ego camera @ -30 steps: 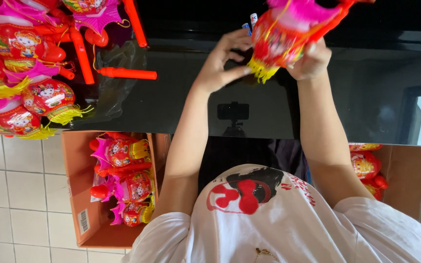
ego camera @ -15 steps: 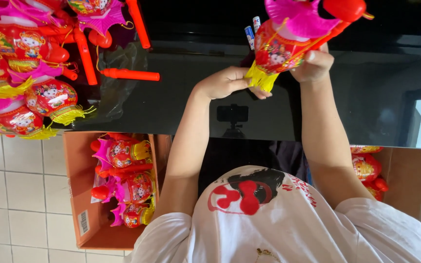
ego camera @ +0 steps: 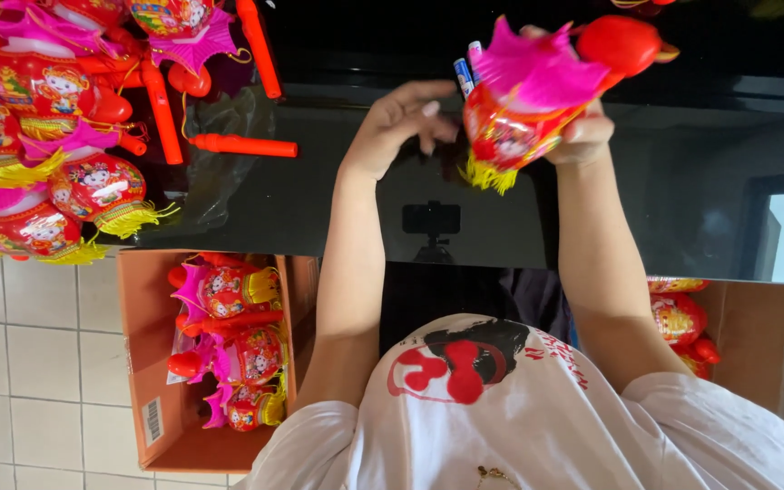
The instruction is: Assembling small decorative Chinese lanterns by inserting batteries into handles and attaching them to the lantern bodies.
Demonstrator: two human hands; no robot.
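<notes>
I see my right hand (ego camera: 581, 136), mostly hidden, grasping a red-and-pink lantern toy (ego camera: 524, 113); my left hand (ego camera: 401, 122) is released beside it; a cardboard box (ego camera: 151, 363) shows a white label.

Glossy black table (ego camera: 338, 218), red lanterns (ego camera: 56, 181), orange stick (ego camera: 245, 145)

Head view, steeply down, close

The lantern (ego camera: 524, 113) is red with pink frills and a yellow fringe. The tabletop (ego camera: 338, 200) is glossy black; the sticks (ego camera: 245, 144) orange-red; the box (ego camera: 142, 363) brown.
</notes>
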